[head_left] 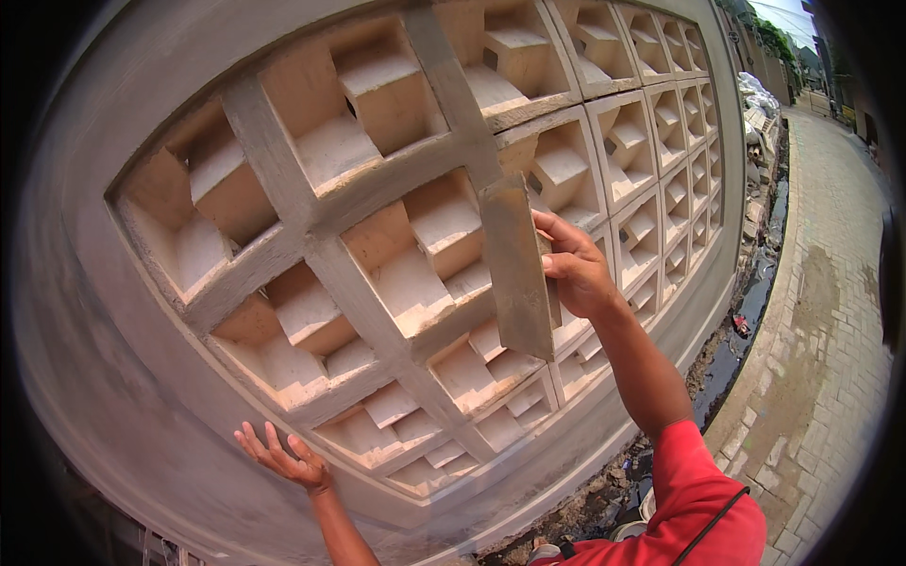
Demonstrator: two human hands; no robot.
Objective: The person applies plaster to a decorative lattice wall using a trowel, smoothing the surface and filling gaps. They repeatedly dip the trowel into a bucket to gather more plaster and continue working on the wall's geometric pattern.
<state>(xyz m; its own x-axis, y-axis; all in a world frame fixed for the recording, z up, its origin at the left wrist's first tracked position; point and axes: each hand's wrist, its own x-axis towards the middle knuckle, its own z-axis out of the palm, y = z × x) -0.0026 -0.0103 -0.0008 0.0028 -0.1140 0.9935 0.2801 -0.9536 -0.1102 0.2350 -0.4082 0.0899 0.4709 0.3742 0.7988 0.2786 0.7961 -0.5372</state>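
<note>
Looking at a plain grey wall with a framed panel of hollow cream blocks, judged part done
Right part of panel: bare cream rims, seams visible between units; would count as left
Left part: broad grey strips over joints around openings; would call covered, final smoothness hard to judge from here
Changeover near mid-panel, with a flat grey rectangular plate in front of it; can't tell whether touching
Right hand: fingers grasping plate by its right side, thumb at edge
Left hand: fingers released and spread, nothing held, near panel's lower left border; can't confirm contact
</note>
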